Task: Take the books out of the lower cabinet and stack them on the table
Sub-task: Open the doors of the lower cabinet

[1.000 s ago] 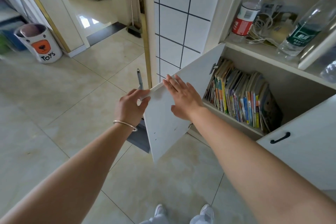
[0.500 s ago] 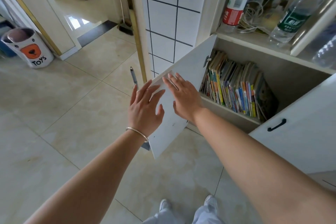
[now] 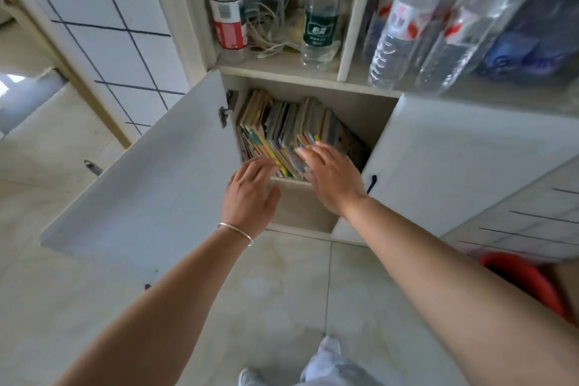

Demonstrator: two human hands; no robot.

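A row of thin, colourful books [image 3: 282, 128] stands upright and leaning in the lower cabinet [image 3: 360, 110], whose left door [image 3: 150, 172] is swung wide. My left hand [image 3: 250, 194], with a bangle on the wrist, is open with fingers spread at the shelf's front edge, its fingertips at the lower spines. My right hand [image 3: 332, 178] is open too, palm down, fingertips touching the tops of the books near the row's right end. Neither hand holds a book. No table is in view.
The right cabinet door [image 3: 454, 160] with a black handle is shut. On the shelf above stand a red-labelled bottle [image 3: 227, 22], a green-labelled bottle [image 3: 321, 25], tangled cables and several large water bottles [image 3: 438, 19]. A red basin [image 3: 529, 282] sits on the floor at right.
Both hands have left the left door, which has swung further open, and reached forward to the books. The view has moved closer to the cabinet and turned to face it.
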